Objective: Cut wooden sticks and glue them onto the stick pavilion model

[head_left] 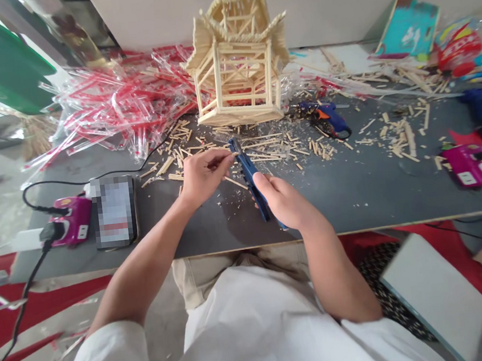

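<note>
My right hand (pixel 283 196) is wrapped around a blue hand cutter (pixel 246 171), its head pointing up and to the left. The fingertips of my left hand (pixel 206 175) are pinched on a short, thin wooden stick (pixel 235 154) at the cutter's head. Most of that stick is hidden by the fingers. Just beyond both hands stands a model pavilion (pixel 237 83) built of pale wooden sticks, with a tiered roof and open lattice sides. Cut stick pieces (pixel 263 149) and small crumbs lie scattered between the hands and the model.
Red-and-clear plastic wrappers (pixel 124 101) are heaped at the back left. A blue glue gun (pixel 329 118) lies right of the model. A phone (pixel 115 211) and a purple power strip (pixel 73 221) sit at left, another purple power strip (pixel 476 164) at right. Cables cross the dark table (pixel 355 203).
</note>
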